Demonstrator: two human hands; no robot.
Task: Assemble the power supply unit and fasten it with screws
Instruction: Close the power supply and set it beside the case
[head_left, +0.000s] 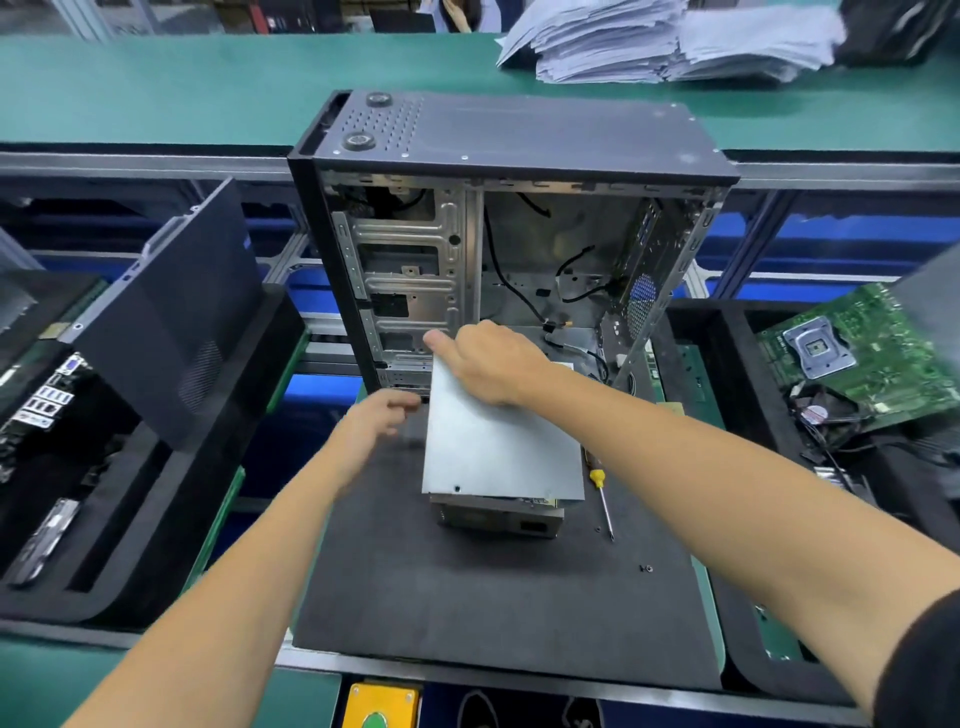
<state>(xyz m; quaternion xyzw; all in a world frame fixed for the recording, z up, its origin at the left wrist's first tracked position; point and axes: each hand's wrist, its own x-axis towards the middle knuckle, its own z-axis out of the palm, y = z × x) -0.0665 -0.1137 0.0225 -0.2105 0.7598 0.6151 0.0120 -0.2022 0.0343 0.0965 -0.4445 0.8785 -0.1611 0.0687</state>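
Grey metal power supply unit (498, 447) lies on the black mat (467, 597) at the open case's (509, 234) six o'clock. Right hand (488, 364) grips its far edge; left hand (376, 421) hovers at its nine o'clock, loosely curled, holding nothing.

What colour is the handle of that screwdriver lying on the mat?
Yellow. The screwdriver lies right of the power supply unit; the head view shows it best.

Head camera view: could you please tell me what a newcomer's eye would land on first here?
First, the open computer case standing upright mid-bench, its bare metal interior facing the viewer. In front of it, the right hand grips the silver power supply unit on the dark mat, the left hand beside it. A yellow-handled screwdriver lies right of the unit.
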